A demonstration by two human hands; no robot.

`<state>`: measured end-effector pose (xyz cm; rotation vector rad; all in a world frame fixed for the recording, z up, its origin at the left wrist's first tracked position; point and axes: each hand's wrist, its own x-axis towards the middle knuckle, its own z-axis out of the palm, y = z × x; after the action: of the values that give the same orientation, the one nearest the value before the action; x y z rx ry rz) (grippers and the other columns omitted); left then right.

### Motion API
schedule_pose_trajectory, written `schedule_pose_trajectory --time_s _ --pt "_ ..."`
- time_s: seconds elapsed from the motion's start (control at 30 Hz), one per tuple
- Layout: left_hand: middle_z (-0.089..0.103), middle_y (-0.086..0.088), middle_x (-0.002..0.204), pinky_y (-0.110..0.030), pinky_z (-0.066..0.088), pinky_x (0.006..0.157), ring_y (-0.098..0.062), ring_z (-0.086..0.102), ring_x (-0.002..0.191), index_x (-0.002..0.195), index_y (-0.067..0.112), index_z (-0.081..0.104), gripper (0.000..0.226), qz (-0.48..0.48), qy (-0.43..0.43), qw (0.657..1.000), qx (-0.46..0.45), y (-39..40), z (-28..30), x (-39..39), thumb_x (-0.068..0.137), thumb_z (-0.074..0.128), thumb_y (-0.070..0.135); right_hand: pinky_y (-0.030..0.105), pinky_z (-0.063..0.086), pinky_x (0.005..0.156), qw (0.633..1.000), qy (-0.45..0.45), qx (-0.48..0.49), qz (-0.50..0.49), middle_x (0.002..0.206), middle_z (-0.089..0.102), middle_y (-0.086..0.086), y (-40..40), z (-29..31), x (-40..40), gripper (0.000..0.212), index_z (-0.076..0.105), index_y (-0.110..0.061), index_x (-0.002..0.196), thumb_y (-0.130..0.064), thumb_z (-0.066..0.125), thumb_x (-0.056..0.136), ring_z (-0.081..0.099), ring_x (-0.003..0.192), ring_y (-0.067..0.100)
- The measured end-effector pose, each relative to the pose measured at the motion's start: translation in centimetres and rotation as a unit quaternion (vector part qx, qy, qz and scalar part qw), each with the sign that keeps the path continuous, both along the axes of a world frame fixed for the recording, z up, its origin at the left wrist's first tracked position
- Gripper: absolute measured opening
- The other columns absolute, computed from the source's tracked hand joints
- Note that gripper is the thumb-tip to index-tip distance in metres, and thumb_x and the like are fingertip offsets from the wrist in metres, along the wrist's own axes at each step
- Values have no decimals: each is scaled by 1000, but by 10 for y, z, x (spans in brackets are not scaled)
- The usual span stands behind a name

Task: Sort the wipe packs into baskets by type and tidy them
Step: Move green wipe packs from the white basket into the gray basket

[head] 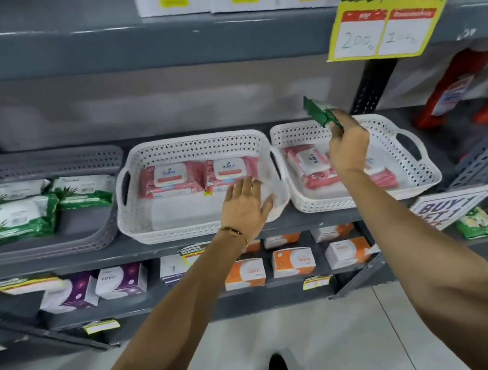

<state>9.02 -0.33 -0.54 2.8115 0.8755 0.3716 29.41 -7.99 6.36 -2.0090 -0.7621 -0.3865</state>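
Note:
Three baskets stand side by side on a grey shelf. The grey basket (82, 160) on the left holds three green-and-white wipe packs (15, 220). Two pink wipe packs (199, 174) lie side by side in the middle white basket (199, 229). The right white basket (418, 177) holds several pink packs (307, 162), stacked loosely. My left hand (245, 206) lies flat and open over the middle basket's front right, fingertips at a pink pack. My right hand (347, 145) is raised above the right basket, gripping a green wipe pack (316, 112) held edge-on.
A yellow price sign (384, 10) hangs from the shelf above, just over my right hand. Red bottles (453, 88) stand to the right. A perforated upright post (374, 84) rises behind the right basket. The shelf below carries purple and orange boxes (246, 272).

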Motion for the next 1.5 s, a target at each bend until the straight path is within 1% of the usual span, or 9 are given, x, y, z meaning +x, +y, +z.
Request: schedule_pose_trajectory --time_s 0.23,0.4,0.53,0.7,0.9,1.07,1.2,1.4,1.5 --pt "24 -16 153 -46 0 117 -34 11 143 143 4 24 70 97 43 994 40 63 -10 -152 93 21 53 35 50 87 992 -28 27 124 110 70 21 88 13 -144 44 65 -9 118 8 50 79 66 95 38" --pt "13 -20 155 -45 -6 115 -35 4 144 145 1 11 73 159 68 983 65 102 -13 -250 94 25 52 34 41 105 965 -24 11 262 122 63 21 150 7 -252 44 64 1 116 14 47 78 60 114 32" --pt "10 -20 155 -41 -6 116 -34 3 144 145 1 8 70 176 74 980 57 119 -22 -297 95 23 48 33 31 114 931 -15 -67 358 131 58 18 187 -2 -310 51 63 -1 119 19 42 77 51 126 26" --pt "15 -21 154 -39 -2 117 -32 8 144 144 -1 12 68 193 46 978 66 128 -27 -315 96 24 45 36 34 113 883 -67 -186 426 133 58 11 214 -20 -337 52 61 -7 122 19 47 80 51 127 25" --pt "17 -21 154 -38 1 118 -31 10 144 144 -2 12 67 178 38 981 74 130 -29 -317 97 24 44 36 32 111 814 -52 -352 459 140 51 13 219 -29 -341 53 54 -8 129 -9 72 80 46 130 27" --pt "17 -22 153 -41 -4 116 -35 8 143 144 -2 12 69 188 30 980 65 125 -24 -305 96 24 46 36 47 100 879 -28 -242 409 129 61 12 207 -13 -323 36 60 -9 123 -1 57 88 63 109 24" --pt "19 -20 153 -46 1 117 -35 10 143 144 1 18 68 124 10 991 42 112 -16 -265 95 28 48 31 45 98 939 -32 -175 296 119 68 14 177 1 -280 33 67 -6 113 4 51 87 64 106 27" --pt "18 -19 154 -45 1 118 -34 8 144 145 4 17 75 21 -17 1000 11 70 -3 -169 91 14 55 35 51 93 981 7 -153 120 117 68 12 89 -5 -190 38 65 -11 117 1 47 86 63 106 28" --pt "18 -17 155 -42 1 117 -33 8 144 145 5 17 68 -11 -20 1000 -10 40 -3 -116 95 24 50 41 52 90 985 29 -166 47 116 68 18 44 -13 -137 38 64 -8 115 2 45 85 63 104 34"
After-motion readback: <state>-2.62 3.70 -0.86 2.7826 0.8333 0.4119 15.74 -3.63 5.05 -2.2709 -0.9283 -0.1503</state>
